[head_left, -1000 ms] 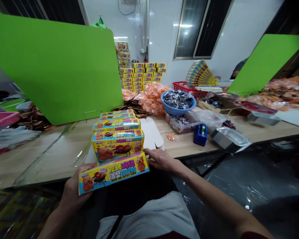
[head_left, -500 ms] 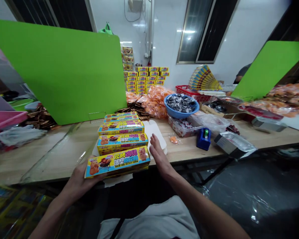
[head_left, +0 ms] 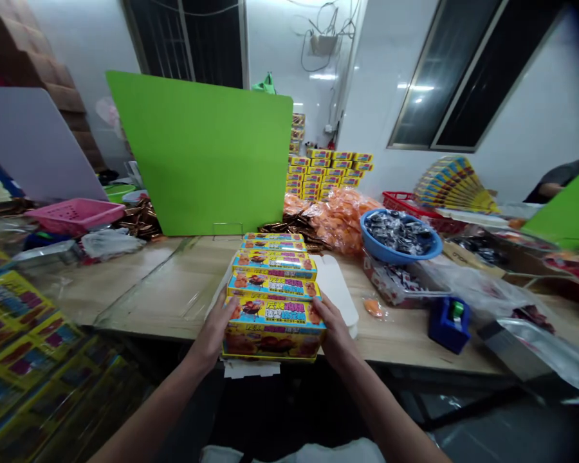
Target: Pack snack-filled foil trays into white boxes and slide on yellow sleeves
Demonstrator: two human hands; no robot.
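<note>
The box (head_left: 273,325) sits at the near edge of the table (head_left: 395,337), straight in front of you, with its yellow-and-blue printed face turned up and toward you. You hold it by its two short ends. Your left hand (head_left: 216,329) presses on the left end and your right hand (head_left: 336,328) on the right end, with fingers curled over the top corners, so both hands are closed on it.

It is the front one of a row (head_left: 273,265) of like boxes that runs away from you, each touching the next. A white sheet (head_left: 251,368) pokes out from under the box over the table edge. A flat white card (head_left: 340,292) lies just beside the row on its right.

Behind the row stands a green board (head_left: 207,154), upright. To its right lies a heap of orange packets (head_left: 342,218), and beside that a blue bowl (head_left: 388,256) filled with dark wrapped sweets. A blue tape dispenser (head_left: 448,316) stands nearer you, well right of your right hand.

Far left on the table is a pink basket (head_left: 74,212). More yellow boxes lie in a pile (head_left: 14,321) below the table at your left. At the far right edge another person's arm (head_left: 557,183) shows.
</note>
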